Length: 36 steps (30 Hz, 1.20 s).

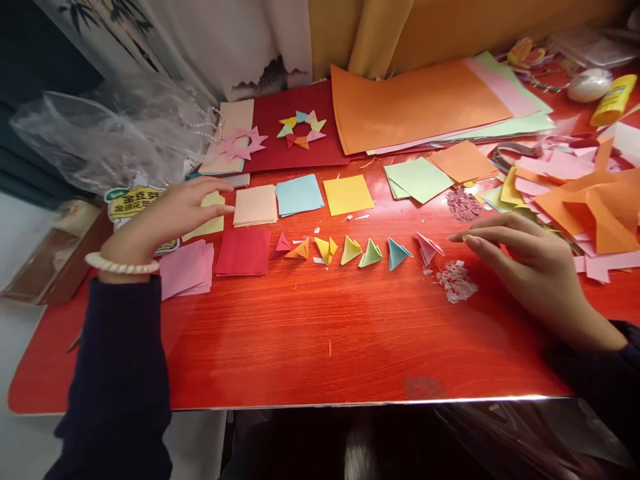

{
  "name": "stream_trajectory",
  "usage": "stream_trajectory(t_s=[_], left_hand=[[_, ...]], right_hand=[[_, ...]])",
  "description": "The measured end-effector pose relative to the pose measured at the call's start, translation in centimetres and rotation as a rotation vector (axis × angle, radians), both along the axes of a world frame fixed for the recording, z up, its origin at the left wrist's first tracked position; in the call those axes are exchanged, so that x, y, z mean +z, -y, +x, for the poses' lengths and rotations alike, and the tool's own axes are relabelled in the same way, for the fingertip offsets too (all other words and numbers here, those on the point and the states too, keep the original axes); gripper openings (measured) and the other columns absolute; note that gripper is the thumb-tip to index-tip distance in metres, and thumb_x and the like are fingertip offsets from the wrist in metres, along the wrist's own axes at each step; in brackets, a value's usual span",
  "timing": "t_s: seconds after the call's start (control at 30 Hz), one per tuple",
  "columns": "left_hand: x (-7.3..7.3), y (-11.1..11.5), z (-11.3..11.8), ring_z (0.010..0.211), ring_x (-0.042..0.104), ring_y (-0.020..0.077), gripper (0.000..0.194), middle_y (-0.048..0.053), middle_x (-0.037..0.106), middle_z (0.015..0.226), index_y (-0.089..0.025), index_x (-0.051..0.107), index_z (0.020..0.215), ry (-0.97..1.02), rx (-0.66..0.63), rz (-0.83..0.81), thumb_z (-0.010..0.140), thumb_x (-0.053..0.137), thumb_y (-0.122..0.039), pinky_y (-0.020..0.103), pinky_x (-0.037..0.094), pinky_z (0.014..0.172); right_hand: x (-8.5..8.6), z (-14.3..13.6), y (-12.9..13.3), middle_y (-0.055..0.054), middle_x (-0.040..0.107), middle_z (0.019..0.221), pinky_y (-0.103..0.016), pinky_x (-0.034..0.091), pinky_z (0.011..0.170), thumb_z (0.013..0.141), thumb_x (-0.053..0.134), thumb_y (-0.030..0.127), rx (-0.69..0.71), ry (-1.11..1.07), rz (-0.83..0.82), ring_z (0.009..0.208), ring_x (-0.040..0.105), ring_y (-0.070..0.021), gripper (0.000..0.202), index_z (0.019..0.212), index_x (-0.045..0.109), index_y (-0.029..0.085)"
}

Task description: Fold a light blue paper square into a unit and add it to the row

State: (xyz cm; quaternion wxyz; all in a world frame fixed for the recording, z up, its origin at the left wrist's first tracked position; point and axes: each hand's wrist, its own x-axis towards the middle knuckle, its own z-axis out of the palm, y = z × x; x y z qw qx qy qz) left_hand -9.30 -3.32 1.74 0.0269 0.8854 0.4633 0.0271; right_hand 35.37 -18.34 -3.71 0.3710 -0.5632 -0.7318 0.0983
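My left hand [170, 217] reaches to the left side of the red table [310, 333], fingers spread over a pale yellow paper stack [213, 223]; it holds nothing. My right hand [520, 257] rests on the table at the right, fingers together and stretched out, their tips just right of a folded pink paper piece [428, 247]. A row of small folded paper triangles runs across the middle: red [281, 245], orange [300, 250], yellow [326, 249], pale green [350, 249], green [371, 254], blue [398, 253].
Small square paper stacks lie behind the row: peach [255, 205], blue [299, 194], yellow [347, 194], red [243, 251], pink [186, 268]. Two paper star wreaths [301, 128] rest on dark red card. Large orange sheets [415, 107], scraps and a glue bottle [613, 100] crowd the right. A plastic bag [110, 133] sits at left.
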Motion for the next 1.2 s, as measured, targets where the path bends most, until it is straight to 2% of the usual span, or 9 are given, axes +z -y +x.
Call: stream_trajectory(t_s=[0.03, 0.13, 0.27, 0.43, 0.6, 0.73, 1.0, 1.2], left_hand=[[-0.5, -0.7, 0.1, 0.120, 0.042, 0.0206, 0.053, 0.003, 0.047, 0.134, -0.018, 0.046, 0.126, -0.012, 0.020, -0.108, 0.088, 0.038, -0.054, 0.037, 0.035, 0.102], [-1.9, -1.9, 1.2, 0.128, 0.036, 0.0232, 0.066, 0.004, 0.037, 0.142, -0.022, 0.035, 0.135, -0.014, 0.042, -0.199, 0.080, 0.049, -0.057, 0.037, 0.032, 0.104], [-2.3, -1.5, 2.7, 0.132, 0.030, 0.0249, 0.069, 0.006, 0.029, 0.146, -0.023, 0.027, 0.140, -0.034, 0.038, -0.263, 0.081, 0.049, -0.052, 0.039, 0.027, 0.107], [-1.8, -1.1, 3.4, 0.132, 0.028, 0.0282, 0.072, 0.010, 0.032, 0.144, -0.018, 0.029, 0.139, -0.079, 0.083, -0.214, 0.079, 0.048, -0.053, 0.041, 0.025, 0.107], [-2.0, -1.3, 3.1, 0.133, 0.028, 0.0266, 0.069, 0.010, 0.032, 0.144, -0.017, 0.031, 0.137, -0.071, 0.032, -0.205, 0.081, 0.046, -0.053, 0.040, 0.024, 0.108], [-1.6, -1.3, 3.2, 0.132, 0.030, 0.0263, 0.067, 0.011, 0.035, 0.142, -0.015, 0.034, 0.136, -0.080, 0.043, -0.192, 0.080, 0.048, -0.051, 0.040, 0.025, 0.108], [-0.2, -1.0, 2.8, 0.123, 0.041, 0.0237, 0.050, 0.005, 0.047, 0.134, -0.023, 0.044, 0.129, 0.007, 0.055, -0.115, 0.086, 0.044, -0.048, 0.037, 0.032, 0.103], [-0.6, -1.3, 2.4, 0.117, 0.047, 0.0234, 0.046, 0.004, 0.053, 0.126, -0.024, 0.051, 0.123, 0.027, 0.069, -0.142, 0.084, 0.047, -0.048, 0.035, 0.035, 0.099]], right_hand=[[-0.1, 0.0, 0.0, -0.005, 0.061, 0.084, -0.032, 0.045, 0.066, 0.081, 0.056, 0.022, -0.008, 0.008, 0.003, 0.074, 0.057, -0.0173, 0.011, 0.085, 0.066, 0.026], [-0.3, 0.2, -0.1, -0.004, 0.061, 0.082, -0.032, 0.044, 0.063, 0.080, 0.057, 0.022, -0.038, 0.032, -0.001, 0.069, 0.057, -0.0174, 0.011, 0.083, 0.066, 0.027], [-0.3, 0.3, -0.2, -0.004, 0.062, 0.080, -0.032, 0.044, 0.061, 0.080, 0.057, 0.023, -0.050, 0.069, 0.017, 0.069, 0.058, -0.0178, 0.012, 0.083, 0.067, 0.029], [-0.1, 0.0, -0.2, -0.004, 0.061, 0.077, -0.032, 0.044, 0.061, 0.079, 0.058, 0.020, -0.011, 0.094, 0.067, 0.067, 0.057, -0.0174, 0.010, 0.080, 0.065, 0.027], [0.1, -0.1, -0.1, -0.004, 0.061, 0.077, -0.032, 0.043, 0.060, 0.080, 0.057, 0.020, -0.014, 0.117, 0.045, 0.065, 0.056, -0.0165, 0.009, 0.081, 0.064, 0.027], [-0.2, 0.2, 0.0, -0.004, 0.061, 0.078, -0.032, 0.044, 0.059, 0.079, 0.058, 0.021, -0.014, 0.115, 0.038, 0.065, 0.057, -0.0170, 0.009, 0.080, 0.064, 0.027], [-0.4, 0.5, -0.1, -0.004, 0.060, 0.079, -0.030, 0.044, 0.058, 0.078, 0.060, 0.017, 0.007, 0.127, 0.056, 0.066, 0.056, -0.0160, 0.011, 0.082, 0.063, 0.026], [-0.8, 0.6, -0.2, -0.002, 0.059, 0.076, -0.027, 0.042, 0.055, 0.079, 0.060, 0.018, 0.043, 0.132, 0.131, 0.063, 0.054, -0.0124, 0.006, 0.080, 0.063, 0.023]])
